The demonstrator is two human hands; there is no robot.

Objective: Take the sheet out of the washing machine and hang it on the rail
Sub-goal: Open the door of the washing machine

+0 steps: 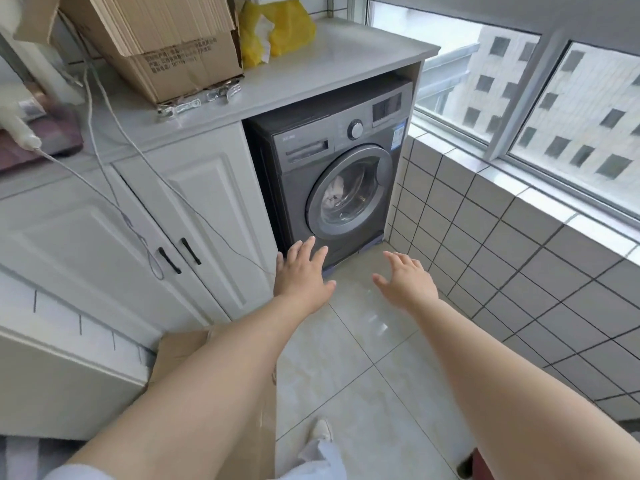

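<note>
Both bare arms reach fwd over the pale glossy tiled floor (349,368) toward the dark grey front-loading washing machine (332,168). Left hand (299,271) palm down, fingers straight and spread, holding nothing, fingertips just short of the machine's lower front edge in the pic. Right hand (407,280) also palm down, fingers spread and relaxed, holding nothing, near the machine's right bottom corner, apart from the left hand.

Machine sits in a niche under the light grey countertop (332,60), far centre. Its round glass-window door (349,192) looks closed. White crumpled sheet (335,194) visible thru the glass, inside the drum, upper left part of the window. Round silver dial (355,129) on the control panel above the door.

Left of machine: white panelled cabinet doors (194,216) w/ black bar handles (180,256). On the counter, far left: brown open cardboard box (166,43) tilted; just right of it a yellow plastic bag (277,27). Thin white cables (114,133) hang down across the cabinet front. Dark maroon flat item (41,140) at far left on the counter, blurred, can't tell what.

Right side: white square-tiled low wall (502,251) w/ dark grout, window w/ grey frame (533,95) above it. Near bottom: flat brown cardboard piece (180,348) under the left arm, and a white shoe (322,429) on the floor.
</note>
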